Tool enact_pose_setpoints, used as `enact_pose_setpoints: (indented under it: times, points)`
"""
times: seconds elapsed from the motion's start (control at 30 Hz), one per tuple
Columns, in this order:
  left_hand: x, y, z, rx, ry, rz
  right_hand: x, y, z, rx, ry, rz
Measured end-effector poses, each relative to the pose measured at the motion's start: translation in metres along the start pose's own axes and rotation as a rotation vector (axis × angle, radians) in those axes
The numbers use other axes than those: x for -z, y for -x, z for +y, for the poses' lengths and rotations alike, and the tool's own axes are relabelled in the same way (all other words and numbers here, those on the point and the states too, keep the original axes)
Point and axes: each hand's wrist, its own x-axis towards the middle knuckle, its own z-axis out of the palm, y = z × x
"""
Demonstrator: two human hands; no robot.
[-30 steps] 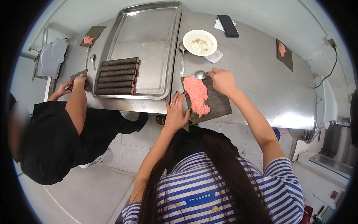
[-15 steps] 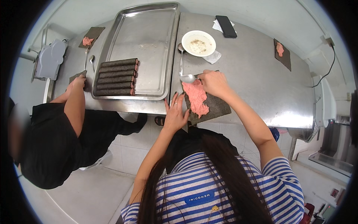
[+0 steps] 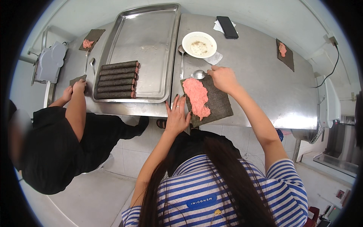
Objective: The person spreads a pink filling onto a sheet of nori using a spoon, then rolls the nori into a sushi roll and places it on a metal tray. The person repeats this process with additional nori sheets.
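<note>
The nori sheet (image 3: 220, 101) is lying at the near edge of the steel tabletop (image 3: 268, 83), just right of the tray, and is carrying a strip of pink paste (image 3: 197, 99) along its left half. Our right hand (image 3: 223, 79) is grasping a metal spoon (image 3: 198, 74) by its handle, the spoon's bowl sitting just by the sheet's far edge; whether it is touching anything there, we cannot tell. Our left hand (image 3: 177, 117) is lying loosely spread and gripping nothing, its fingers resting beside the sheet's left edge.

The metal tray (image 3: 145, 34) is holding six nori rolls (image 3: 116, 79), which are lying side by side in its near left corner and showing pink filling at their right ends; small specks are dotting its floor beyond them. The white bowl (image 3: 186, 44), standing beyond our sheet, is containing a pale liquid (image 3: 199, 47) with brownish bits. A second spoon (image 3: 182, 66) is lying at the bowl's left, and a black phone (image 3: 227, 27) is resting on white paper (image 3: 218, 27) near the tabletop's far edge. Toward the left end, a co-worker's hands (image 3: 79, 86) are handling another sheet (image 3: 78, 80).
</note>
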Motion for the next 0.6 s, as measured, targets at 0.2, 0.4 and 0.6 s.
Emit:
enact_pose_setpoints:
  times: [0.2,0.4,0.6]
  points:
    - [-0.001,0.000,-0.001,-0.005,-0.011,-0.008,0.013,0.050,-0.004,0.185,-0.093,-0.009]
    - [0.000,0.000,0.000,-0.009,-0.015,-0.015,-0.012,0.058,-0.010,0.171,-0.101,0.059]
    - [0.001,0.000,0.000,-0.002,0.000,-0.019,-0.026,0.037,-0.004,0.157,-0.101,0.165]
